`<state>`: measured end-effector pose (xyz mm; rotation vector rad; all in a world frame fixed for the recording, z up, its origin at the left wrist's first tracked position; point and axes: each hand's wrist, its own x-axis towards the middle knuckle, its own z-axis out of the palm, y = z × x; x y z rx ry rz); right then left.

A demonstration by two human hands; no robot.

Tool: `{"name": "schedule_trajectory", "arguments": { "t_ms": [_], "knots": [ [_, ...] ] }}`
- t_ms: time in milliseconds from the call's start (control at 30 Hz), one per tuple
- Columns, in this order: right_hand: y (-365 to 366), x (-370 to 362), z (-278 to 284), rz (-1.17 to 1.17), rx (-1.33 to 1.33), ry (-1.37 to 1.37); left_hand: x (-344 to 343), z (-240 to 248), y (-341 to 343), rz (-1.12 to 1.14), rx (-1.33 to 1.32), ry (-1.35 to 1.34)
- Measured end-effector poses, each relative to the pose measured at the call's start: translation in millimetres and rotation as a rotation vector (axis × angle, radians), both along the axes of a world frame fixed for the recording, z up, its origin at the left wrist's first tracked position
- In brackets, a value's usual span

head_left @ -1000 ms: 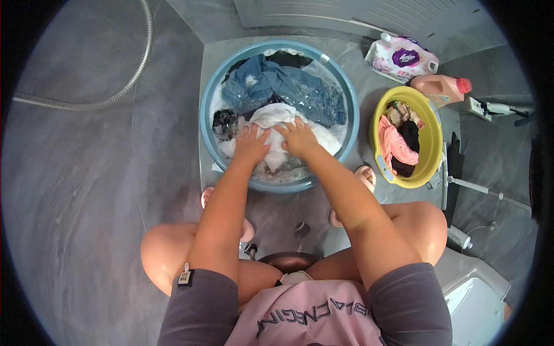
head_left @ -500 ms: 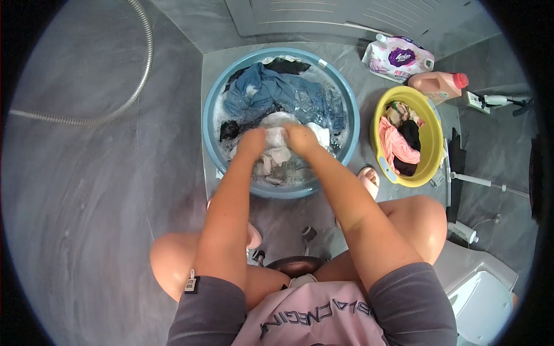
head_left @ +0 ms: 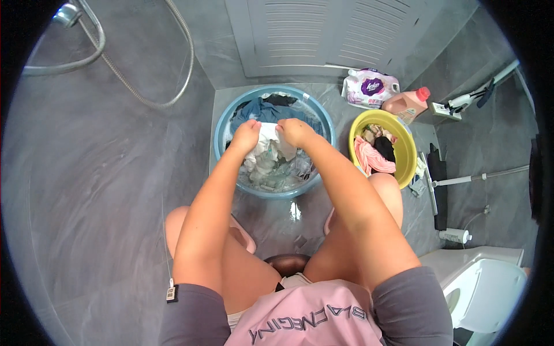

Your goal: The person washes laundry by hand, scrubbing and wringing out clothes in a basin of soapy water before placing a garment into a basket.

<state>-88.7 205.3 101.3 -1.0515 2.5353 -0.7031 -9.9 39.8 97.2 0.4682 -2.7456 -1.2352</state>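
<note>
Count: basins 2, one blue basin point(head_left: 222, 124) at 12 o'clock, one yellow basin point(head_left: 408, 154) at 2 o'clock. Detergent: 1 pink bottle point(head_left: 405, 104), 1 white pouch point(head_left: 369, 88). Hands 2.

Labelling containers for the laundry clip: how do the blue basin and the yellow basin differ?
The blue basin looks wider than the yellow basin. The blue basin holds water with soaking clothes, mostly blue and white; the yellow basin holds a pink and a dark garment, with no water visible. Both hands, left hand and right hand, grip a white garment over the blue basin; the yellow basin is untouched. Both are round and stand on the grey floor.
</note>
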Motion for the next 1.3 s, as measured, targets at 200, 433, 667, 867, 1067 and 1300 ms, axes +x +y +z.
{"name": "schedule_trajectory", "arguments": {
  "t_ms": [200, 433, 667, 867, 1067, 1300],
  "knots": [
    [14, 9, 64, 0.007, 0.153, 0.035, 21, 64, 20, -0.111, 0.037, -0.002],
    [24, 15, 94, -0.074, -0.078, 0.072, 41, 101, 24, -0.127, -0.584, -0.148],
    [33, 12, 109, -0.149, -0.169, 0.027, 34, 96, -3, -0.099, -0.433, 0.123],
    [16, -16, 66, -0.376, -0.543, -0.179, 15, 87, -8, -0.126, 0.381, -0.145],
    [-29, 41, 77, -0.495, -0.770, -0.336, -11, 65, 37, 0.211, 1.055, 0.179],
    [-45, 48, 83, -0.543, -0.715, -0.207, -24, 68, 63, 0.661, 1.355, 0.293]
  ]
}}
